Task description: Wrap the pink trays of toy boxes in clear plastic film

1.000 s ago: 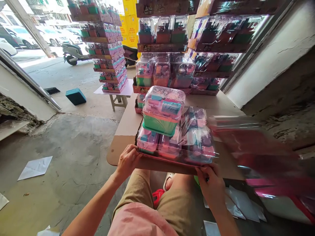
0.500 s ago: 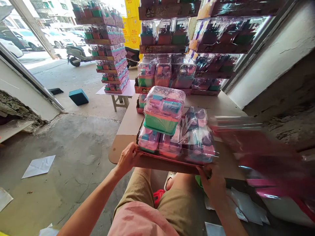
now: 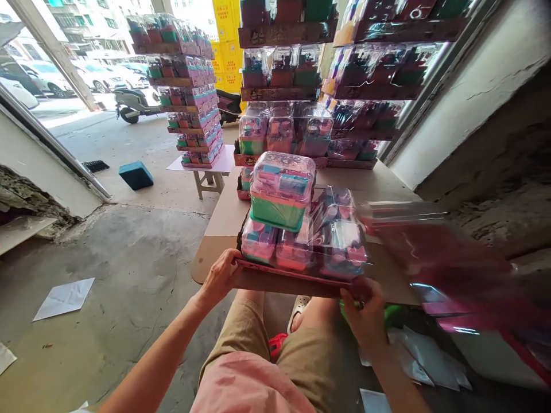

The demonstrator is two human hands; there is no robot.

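A shallow cardboard tray (image 3: 293,273) lies at the near edge of the table, filled with several clear-lidded plastic boxes (image 3: 296,250) of pink and blue pieces. Across the boxes at its left and middle rests one more box (image 3: 279,192), green below and clear above, slightly tilted. My left hand (image 3: 222,271) is closed on the tray's front left corner, thumb on top. At the front right corner my right hand (image 3: 364,304) grips the tray too, its fingers partly hidden.
Tall stacks of filled trays (image 3: 284,94) stand at the table's back, with another stack (image 3: 196,115) on a stool behind left. Blurred pink wrapped goods (image 3: 447,258) are close on the right. A blue block (image 3: 136,175) and paper sheets (image 3: 64,298) lie on the floor.
The view has shifted slightly. My right hand has moved a little up and left at the tray's corner, its grip now plainer; my left hand stays on its corner.
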